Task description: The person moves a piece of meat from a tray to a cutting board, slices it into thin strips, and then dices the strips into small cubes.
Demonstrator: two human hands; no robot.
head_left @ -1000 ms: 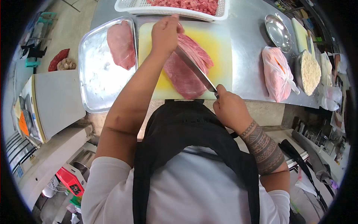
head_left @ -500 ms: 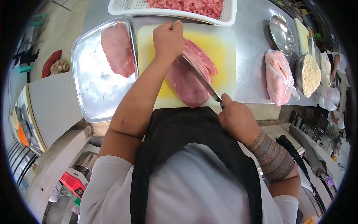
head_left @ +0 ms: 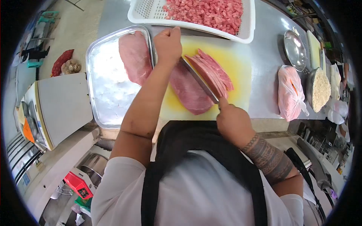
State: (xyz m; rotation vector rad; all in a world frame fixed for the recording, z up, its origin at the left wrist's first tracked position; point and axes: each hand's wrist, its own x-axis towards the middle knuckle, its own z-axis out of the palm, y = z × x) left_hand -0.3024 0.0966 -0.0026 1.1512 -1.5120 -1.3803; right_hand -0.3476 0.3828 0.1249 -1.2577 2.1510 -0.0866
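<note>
– Two hands at the work. State of the nearer one?

– Right hand (head_left: 235, 123): wrapped around the handle of the knife (head_left: 202, 83), just beyond the near end of the meat. Blade points away and leftward.

– Position of the block of meat (head_left: 190, 92)?

– Forward and left of the right hand, lying flat. Long axis slants from near right to far left. Its near end sticks out toward the apron.

– Blade against that axis?

– Roughly parallel. It runs along the block's right side, with the slices (head_left: 211, 73) on the other side, leaning together. Cannot tell whether the edge has reached the board.

– Left hand (head_left: 167, 45)?

– Clenched, at the block's far left end, close to the blade's tip. Underside hidden; cannot tell whether it pinches meat.

– So which hand is nearer the block?

– Left, by eye: its wrist overlaps the far end. Right meets the meat only through the knife. Block sits between the two.

– Beyond?

– Cutting board (head_left: 242, 83) underneath everything. To its left, the metal tray (head_left: 107, 94) with a second piece of meat (head_left: 134, 54), partly behind the left forearm. Farthest, the white basket (head_left: 149, 9) holding diced meat (head_left: 207, 17).
</note>
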